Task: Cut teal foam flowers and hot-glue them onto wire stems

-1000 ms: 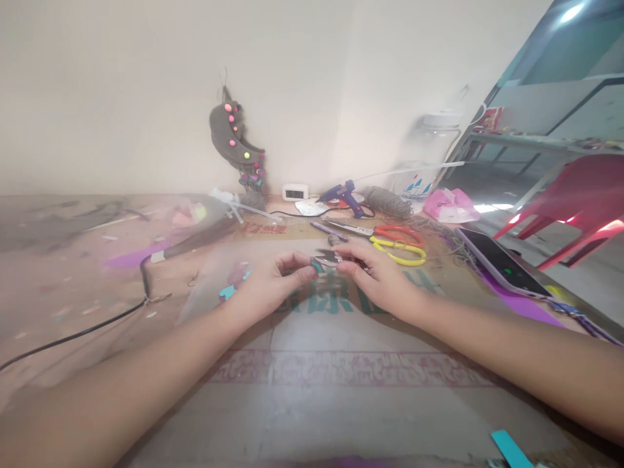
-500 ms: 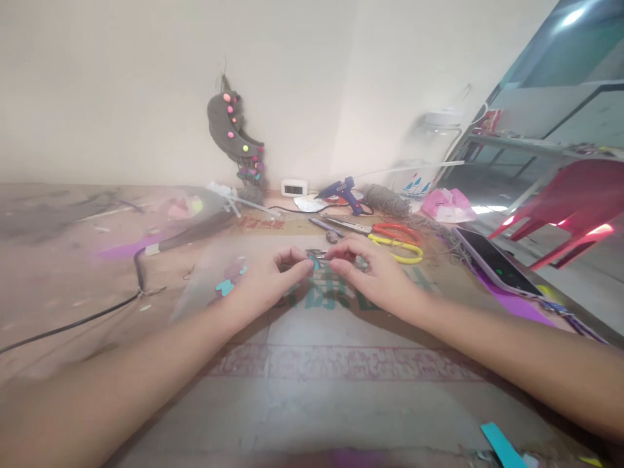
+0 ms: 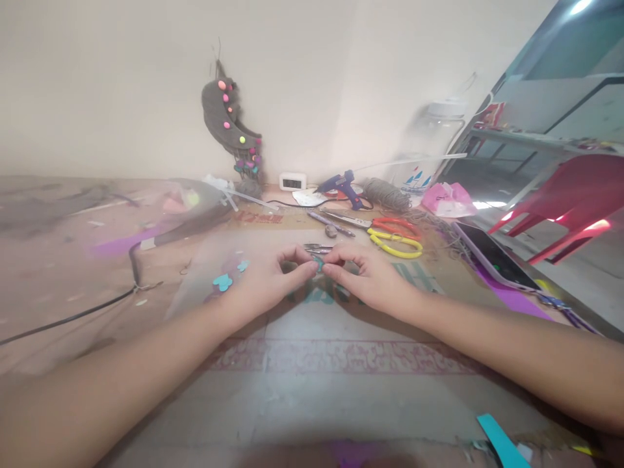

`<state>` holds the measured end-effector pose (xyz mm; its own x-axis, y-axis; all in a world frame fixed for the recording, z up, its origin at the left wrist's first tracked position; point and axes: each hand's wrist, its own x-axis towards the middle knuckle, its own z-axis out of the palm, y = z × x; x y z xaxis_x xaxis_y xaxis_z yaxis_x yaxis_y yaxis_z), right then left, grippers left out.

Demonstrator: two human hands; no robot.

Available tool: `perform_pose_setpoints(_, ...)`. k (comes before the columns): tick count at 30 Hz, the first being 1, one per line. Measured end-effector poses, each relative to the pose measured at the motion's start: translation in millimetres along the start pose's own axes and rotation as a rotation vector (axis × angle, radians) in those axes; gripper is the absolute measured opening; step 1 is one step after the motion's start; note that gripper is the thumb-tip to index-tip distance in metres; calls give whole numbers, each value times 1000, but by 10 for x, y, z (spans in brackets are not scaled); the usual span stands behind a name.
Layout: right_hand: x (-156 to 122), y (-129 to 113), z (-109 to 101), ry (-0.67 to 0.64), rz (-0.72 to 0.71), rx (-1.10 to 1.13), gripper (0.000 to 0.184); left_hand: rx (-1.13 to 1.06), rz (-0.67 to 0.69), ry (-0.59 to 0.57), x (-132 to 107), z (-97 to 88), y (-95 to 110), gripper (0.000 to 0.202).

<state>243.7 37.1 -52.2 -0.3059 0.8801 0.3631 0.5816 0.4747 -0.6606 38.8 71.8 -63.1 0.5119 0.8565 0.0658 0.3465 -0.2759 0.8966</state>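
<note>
Between the fingertips of both hands is a small teal piece (image 3: 319, 264), mostly hidden, its exact shape unclear. My left hand (image 3: 287, 276) pinches it from the left with thumb and forefinger. From the right, my right hand (image 3: 358, 272) pinches its other side, so the two hands nearly meet. Small metal scissors (image 3: 318, 248) lie just behind the fingertips. To the left of my left hand rest a teal heart-like cutout (image 3: 223, 282) and a smaller teal cutout (image 3: 242, 266). Under the hands spreads a printed cardboard sheet (image 3: 302, 357).
Behind the hands lie large scissors (image 3: 397, 244) with red and yellow handles, a pen (image 3: 331, 223) and a blue glue gun (image 3: 341, 188). A phone (image 3: 494, 257) is at the right. Against the wall hangs a grey moon ornament (image 3: 227, 120). A teal strip (image 3: 502, 442) lies in front.
My right hand has moved left to the teal piece, and its fingertips now meet those of my left hand there. The view has shifted slightly.
</note>
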Motion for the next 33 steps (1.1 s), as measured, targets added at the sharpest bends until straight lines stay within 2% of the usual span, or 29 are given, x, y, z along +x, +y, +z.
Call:
perform_pose_setpoints(3, -1, 14, 5, 9, -6, -7, 17, -64, 92, 74, -2, 0, 9, 27)
perform_pose_setpoints(5, -2, 29, 11, 7, 0, -4, 16, -106, 141, 94, -1, -2, 11, 41)
perform_pose_setpoints(7, -6, 43, 18, 0, -11, -11, 16, -100, 160, 46, 1, -5, 9, 42)
perform_pose_setpoints(9, -9, 49, 22, -13, -30, -28, 17, -60, 171, -8, 4, -6, 7, 30)
perform_pose_setpoints(11, -10, 44, 25, -23, -40, -40, 17, -21, 166, -26, 8, -4, 15, 27)
perform_pose_setpoints(16, -11, 8, 20, -34, -32, -42, 14, 24, 130, 36, 12, 0, 54, 27)
perform_pose_setpoints(21, -23, 0, 19, -39, -54, -51, 14, 48, 131, 22, 13, 1, 46, 28)
perform_pose_setpoints(25, -4, 19, 19, -29, 49, 8, 15, -3, 121, 69, 3, 9, 23, 27)
perform_pose_setpoints(28, 16, 36, 15, -12, 130, 60, 18, -40, 97, 142, -3, 18, 16, 40)
perform_pose_setpoints(31, 20, 43, 4, 2, 139, 78, 20, 23, 94, 78, -2, 20, 25, 28)
perform_pose_setpoints(33, 14, 40, -6, -5, 109, 72, 22, 58, 110, 31, 0, 16, 38, 27)
